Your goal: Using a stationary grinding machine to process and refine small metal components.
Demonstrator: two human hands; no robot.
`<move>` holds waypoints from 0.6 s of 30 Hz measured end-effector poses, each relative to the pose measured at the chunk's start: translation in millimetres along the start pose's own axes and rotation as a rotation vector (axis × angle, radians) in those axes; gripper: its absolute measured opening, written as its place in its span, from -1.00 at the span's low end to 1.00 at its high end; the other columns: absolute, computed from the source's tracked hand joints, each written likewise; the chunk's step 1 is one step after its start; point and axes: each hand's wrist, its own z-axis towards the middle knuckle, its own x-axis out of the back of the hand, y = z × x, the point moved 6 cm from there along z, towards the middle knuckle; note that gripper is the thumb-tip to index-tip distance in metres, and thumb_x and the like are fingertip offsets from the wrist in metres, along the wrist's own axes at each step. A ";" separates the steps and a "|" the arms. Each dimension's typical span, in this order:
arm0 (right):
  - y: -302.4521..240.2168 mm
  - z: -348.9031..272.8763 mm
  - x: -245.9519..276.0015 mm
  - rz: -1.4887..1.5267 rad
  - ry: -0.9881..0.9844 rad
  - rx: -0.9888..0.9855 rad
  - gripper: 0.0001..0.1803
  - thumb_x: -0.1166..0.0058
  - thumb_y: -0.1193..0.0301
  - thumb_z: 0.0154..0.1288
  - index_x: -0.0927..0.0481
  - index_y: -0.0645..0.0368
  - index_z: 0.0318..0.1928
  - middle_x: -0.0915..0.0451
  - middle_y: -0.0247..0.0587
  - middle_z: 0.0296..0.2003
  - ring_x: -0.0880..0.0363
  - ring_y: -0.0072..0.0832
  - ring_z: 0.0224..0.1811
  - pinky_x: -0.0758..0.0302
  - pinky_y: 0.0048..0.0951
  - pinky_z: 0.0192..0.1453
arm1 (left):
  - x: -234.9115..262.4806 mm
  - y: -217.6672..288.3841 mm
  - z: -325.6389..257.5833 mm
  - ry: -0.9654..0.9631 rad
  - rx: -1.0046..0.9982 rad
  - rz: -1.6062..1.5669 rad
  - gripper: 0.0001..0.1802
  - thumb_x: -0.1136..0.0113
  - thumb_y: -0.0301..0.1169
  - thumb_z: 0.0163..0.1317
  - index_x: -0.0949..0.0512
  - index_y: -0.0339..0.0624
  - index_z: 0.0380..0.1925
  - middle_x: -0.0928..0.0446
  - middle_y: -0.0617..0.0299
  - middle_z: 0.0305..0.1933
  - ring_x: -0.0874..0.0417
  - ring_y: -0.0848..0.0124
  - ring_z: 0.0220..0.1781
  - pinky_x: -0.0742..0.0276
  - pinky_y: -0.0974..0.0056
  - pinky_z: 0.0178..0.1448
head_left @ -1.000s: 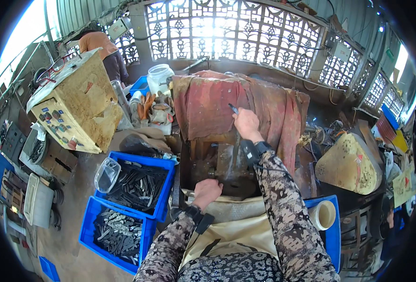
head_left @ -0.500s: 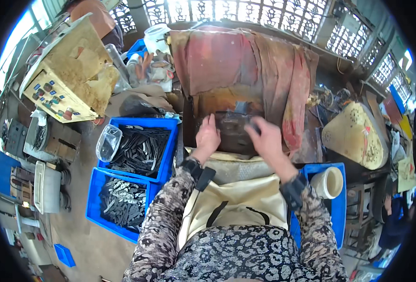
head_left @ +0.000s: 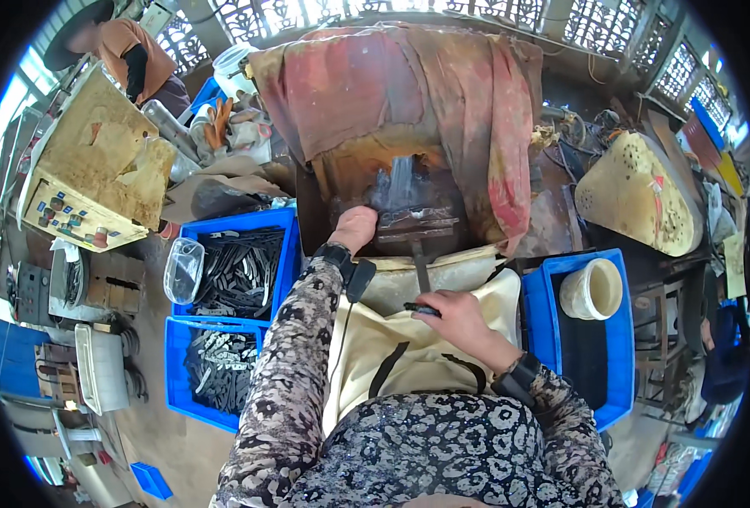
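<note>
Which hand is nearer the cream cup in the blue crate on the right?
Right. The right hand sits over the cream apron, just left of the crate holding the cream cup. The left hand is farther off, up at the dark metal machine.

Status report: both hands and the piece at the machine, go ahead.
Left hand resting at the dark machine block. Right hand pinching a small dark metal piece over the apron. Nothing between them.
</note>
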 end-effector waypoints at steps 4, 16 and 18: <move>27.7 2.9 -11.1 0.565 -0.224 -0.379 -0.78 -0.20 0.35 0.23 -0.57 0.19 -0.17 -0.48 -0.38 -0.59 -0.53 -0.40 -0.54 -0.45 -0.27 -0.44 | -9.5 -0.5 -3.2 -0.074 -0.075 0.022 -0.81 -0.04 -0.50 0.09 -0.67 -0.16 -0.45 -0.65 -0.01 -0.35 -0.68 0.05 -0.21 -0.60 0.03 -0.11; 67.2 60.6 -0.5 1.584 0.170 -0.753 -0.70 -0.03 0.52 0.34 -0.42 0.25 0.06 -0.58 -0.06 -0.14 -0.60 -0.20 -0.08 -0.54 -0.20 0.03 | 84.8 41.5 -65.9 -0.014 0.439 -1.135 -0.78 -0.15 -0.35 0.21 -0.55 -0.31 -0.46 -0.62 -0.07 -0.42 -0.67 0.10 -0.46 -0.61 0.15 -0.31; 58.0 78.8 -6.2 1.647 0.238 -0.675 -0.71 -0.01 0.54 0.35 -0.41 0.25 0.07 -0.57 -0.03 -0.07 -0.57 -0.17 0.02 -0.52 -0.16 0.11 | 94.9 55.9 -78.9 0.089 0.363 -0.943 -0.80 -0.15 -0.36 0.20 -0.55 -0.29 -0.45 -0.61 -0.06 -0.45 -0.67 0.09 -0.47 -0.60 0.13 -0.32</move>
